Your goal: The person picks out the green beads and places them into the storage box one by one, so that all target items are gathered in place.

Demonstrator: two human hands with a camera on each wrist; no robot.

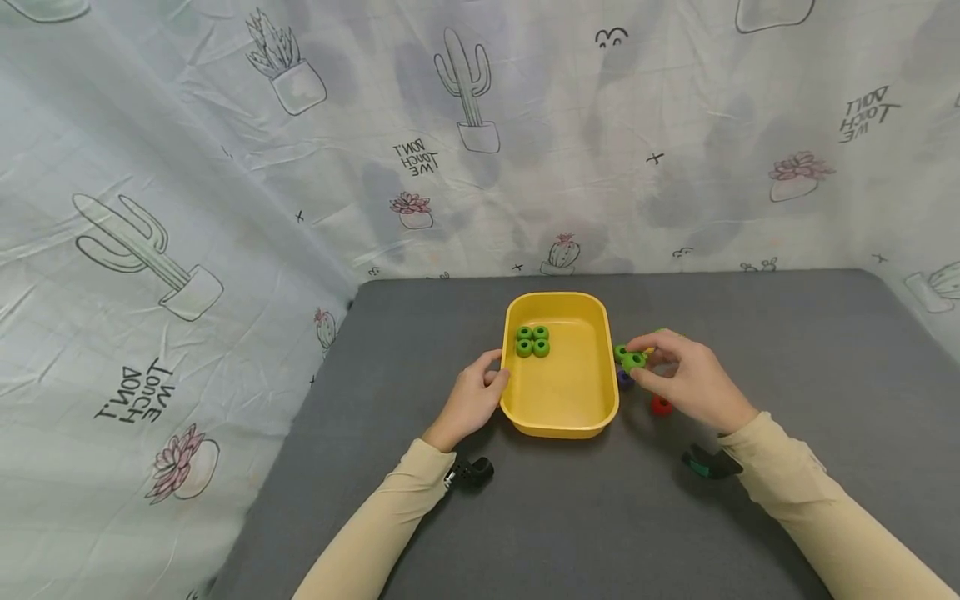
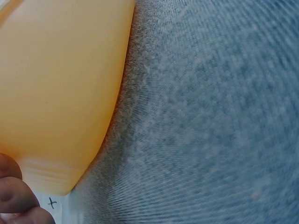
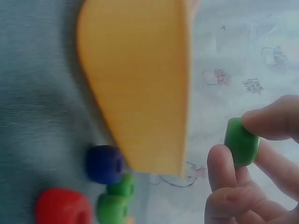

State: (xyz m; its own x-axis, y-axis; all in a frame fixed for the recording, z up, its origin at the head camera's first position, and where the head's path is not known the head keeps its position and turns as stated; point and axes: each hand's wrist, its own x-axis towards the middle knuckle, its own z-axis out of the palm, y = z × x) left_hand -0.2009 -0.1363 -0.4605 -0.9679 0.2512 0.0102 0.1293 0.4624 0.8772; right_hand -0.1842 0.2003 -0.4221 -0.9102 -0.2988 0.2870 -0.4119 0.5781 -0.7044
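A yellow plastic tray (image 1: 558,392) stands on the grey table, with several green beads (image 1: 542,348) grouped in its upper left part. At the tray's left rim, my left hand (image 1: 468,400) holds the edge; its fingers (image 2: 16,196) show against the outer wall in the left wrist view. My right hand (image 1: 693,379) pinches a green bead (image 3: 242,142) between thumb and fingers, just right of the tray and above the table. Below it lie a dark blue bead (image 3: 103,164), a red bead (image 3: 63,207) and more green beads (image 3: 112,208). The right hand partly hides this pile in the head view.
The grey table (image 1: 555,517) extends around the tray on all sides. A white curtain (image 1: 585,167) with cactus drawings hangs behind and to the left. Black wrist cameras (image 1: 472,473) sit under both cuffs, close to the table.
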